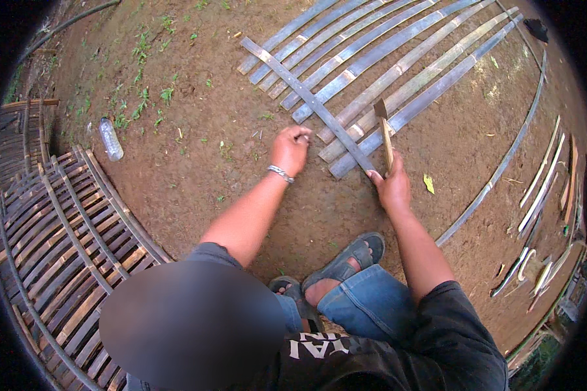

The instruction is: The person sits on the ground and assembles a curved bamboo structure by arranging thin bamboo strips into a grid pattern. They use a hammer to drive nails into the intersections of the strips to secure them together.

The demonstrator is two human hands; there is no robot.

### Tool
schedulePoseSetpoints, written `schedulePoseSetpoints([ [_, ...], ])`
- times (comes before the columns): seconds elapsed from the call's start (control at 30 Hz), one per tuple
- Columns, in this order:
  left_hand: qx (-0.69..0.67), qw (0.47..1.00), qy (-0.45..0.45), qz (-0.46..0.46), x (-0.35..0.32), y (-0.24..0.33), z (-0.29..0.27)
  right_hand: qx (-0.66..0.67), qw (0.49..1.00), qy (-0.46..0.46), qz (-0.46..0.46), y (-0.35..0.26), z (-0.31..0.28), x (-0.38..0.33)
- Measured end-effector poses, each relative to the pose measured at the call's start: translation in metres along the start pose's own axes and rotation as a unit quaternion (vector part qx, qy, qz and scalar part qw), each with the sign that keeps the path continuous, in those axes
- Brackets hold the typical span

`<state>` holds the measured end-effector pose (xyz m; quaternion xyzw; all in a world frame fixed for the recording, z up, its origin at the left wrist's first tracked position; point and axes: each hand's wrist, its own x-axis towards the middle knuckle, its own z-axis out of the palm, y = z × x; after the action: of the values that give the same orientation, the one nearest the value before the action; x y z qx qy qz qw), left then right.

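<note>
While a single dark, flat cross strip lies slantwise over one end of a row of long strips, the whole loose grid rests on bare brown soil ahead of the person. The long strips look like split bamboo, slender and smooth, with pale rings at the joints; some are bluish grey, others tan, and they fan slightly apart with narrow gaps between. The right hand has its fingers closed around the wooden handle of a hammer, whose dull, blocky head points away over the nearest strips; its thumb is beside the cross strip's near end. The left hand, with a chain-like metal bracelet at the wrist, is just beside the strip ends, its fingers curled inward; whether they pinch anything I cannot tell. Strapped dark sandals stand below. Further out, a clear, crumpled-looking bottle lies near sparse grass, above a slatted bamboo rack of crossing bars. To the right are a small yellow leaf, a long bowed strip and scattered thin sticks.
</note>
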<state>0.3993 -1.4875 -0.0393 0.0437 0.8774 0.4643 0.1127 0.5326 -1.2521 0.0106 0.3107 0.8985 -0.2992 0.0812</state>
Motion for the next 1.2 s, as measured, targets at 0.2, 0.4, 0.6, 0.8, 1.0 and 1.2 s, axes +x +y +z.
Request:
schedulePoseSetpoints([
  [0.2,0.075,0.994,0.080,0.000,-0.023,0.027,0.045,-0.008,0.997,0.015,-0.071,0.018,0.005,-0.001],
  [0.4,0.194,0.977,0.059,0.064,-0.021,0.031,0.044,-0.014,0.997,-0.031,-0.072,0.010,-0.003,-0.007],
  [0.6,0.279,0.955,0.015,0.099,-0.011,0.037,0.033,-0.029,0.998,-0.051,-0.032,0.003,-0.006,-0.008],
  [0.8,0.357,0.924,-0.064,0.124,0.001,0.048,0.023,-0.033,0.998,-0.060,-0.013,-0.002,-0.010,-0.009],
  [1.0,0.378,0.911,-0.092,0.141,0.012,0.049,0.016,-0.028,0.998,-0.045,-0.021,0.003,-0.006,-0.009],
  [1.2,0.378,0.912,-0.092,0.131,0.015,0.040,0.007,-0.028,0.998,-0.049,-0.024,0.001,-0.008,-0.010],
])
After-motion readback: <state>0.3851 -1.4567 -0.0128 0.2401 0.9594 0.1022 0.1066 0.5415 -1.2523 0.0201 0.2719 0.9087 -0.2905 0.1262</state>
